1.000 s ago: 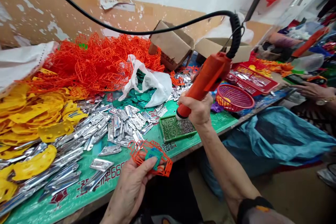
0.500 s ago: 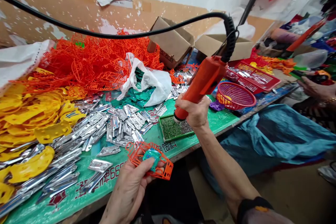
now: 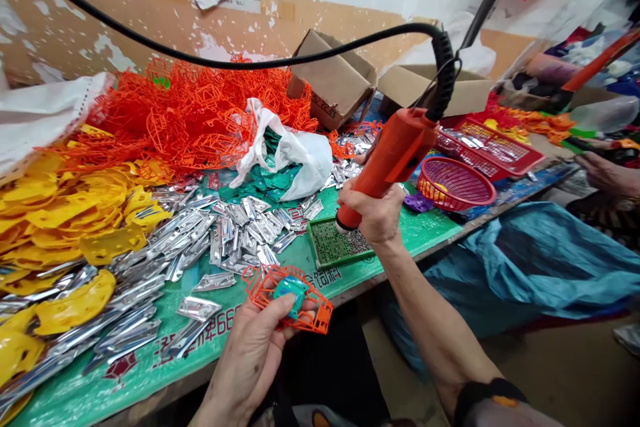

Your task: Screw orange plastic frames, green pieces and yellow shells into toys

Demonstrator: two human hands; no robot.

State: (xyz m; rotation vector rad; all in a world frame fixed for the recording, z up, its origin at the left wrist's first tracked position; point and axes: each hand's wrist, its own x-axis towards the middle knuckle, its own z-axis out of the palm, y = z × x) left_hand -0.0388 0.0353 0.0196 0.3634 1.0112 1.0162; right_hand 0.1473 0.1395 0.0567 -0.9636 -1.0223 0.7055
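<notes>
Near the table's front edge, my left hand pinches an orange plastic frame with a teal plastic piece on it, the thumb pressing on the teal piece. My right hand is wrapped round a red-orange electric screwdriver, tilted with its tip down. That tip is just over a green tray of small screws; whether it touches them I cannot tell. A black cable runs from the tool's top.
Silver metal-look plates, yellow plastic parts and orange frames lie heaped at left. Teal pieces spill from a white bag. Cardboard boxes and a red basket stand beyond. Another person's hand is at far right.
The whole view has shifted slightly, so the table things appear a little farther right. Both hands keep their holds, and the screwdriver tip stays over the screw tray.
</notes>
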